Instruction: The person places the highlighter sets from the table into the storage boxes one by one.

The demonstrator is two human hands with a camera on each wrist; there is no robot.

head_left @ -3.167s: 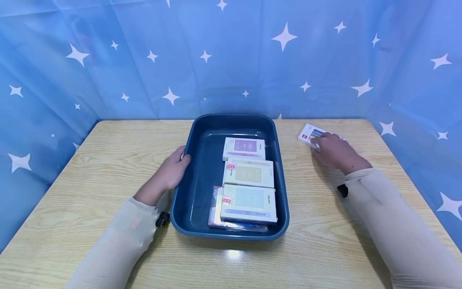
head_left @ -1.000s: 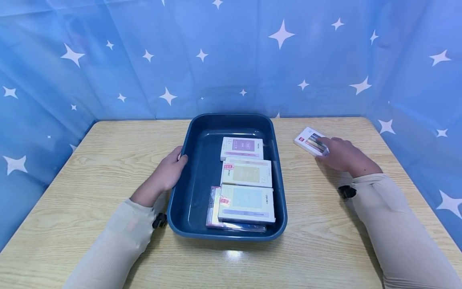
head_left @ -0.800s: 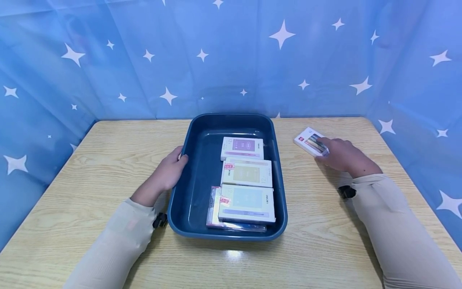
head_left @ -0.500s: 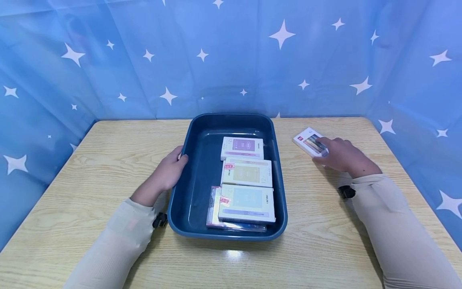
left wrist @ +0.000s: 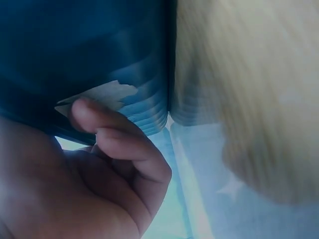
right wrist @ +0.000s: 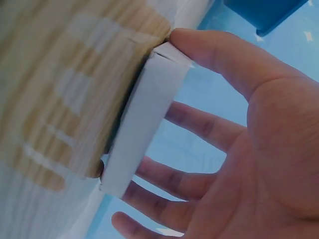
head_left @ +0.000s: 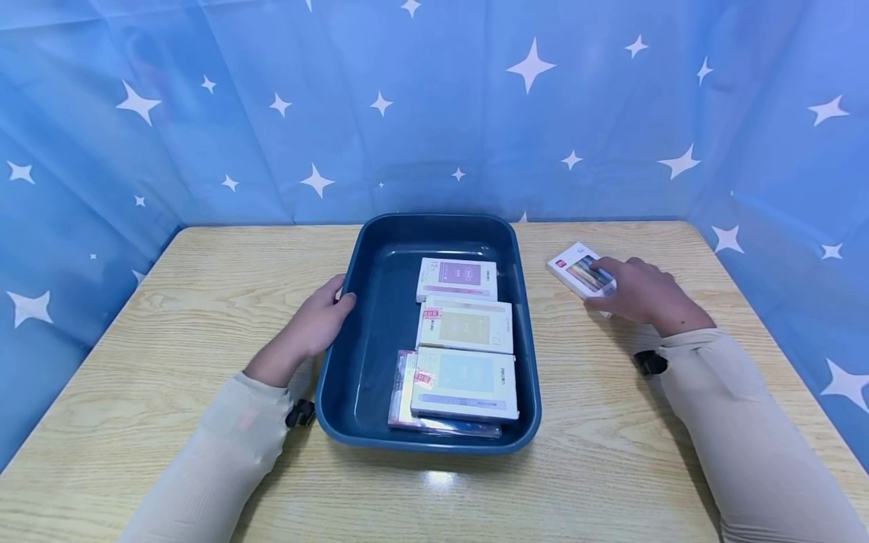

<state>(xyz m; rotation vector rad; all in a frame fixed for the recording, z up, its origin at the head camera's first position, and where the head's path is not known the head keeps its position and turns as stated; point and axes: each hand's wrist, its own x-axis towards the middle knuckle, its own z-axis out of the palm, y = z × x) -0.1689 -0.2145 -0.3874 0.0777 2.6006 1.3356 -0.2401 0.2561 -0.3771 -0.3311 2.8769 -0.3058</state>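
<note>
At the far right of the table, my right hand holds a small flat white box with a red logo and a coloured picture. In the right wrist view, my thumb is at one end of the white box, and the fingers reach over its far side, close over the table. My left hand grips the left side of a dark blue plastic bin, thumb at the rim. The left wrist view shows curled fingers against the bin's outer wall, beside a torn pale label.
Inside the bin, along its right side, lie a purple-printed box, a yellow-printed box and a blue-printed box. A clear-wrapped flat pack lies under the blue-printed one. A star-patterned blue curtain borders the wooden table.
Over three seconds my right hand has shifted slightly towards me and right, uncovering more of the white box's picture. In the last half second the box has slid slightly left. My left hand stays put.
</note>
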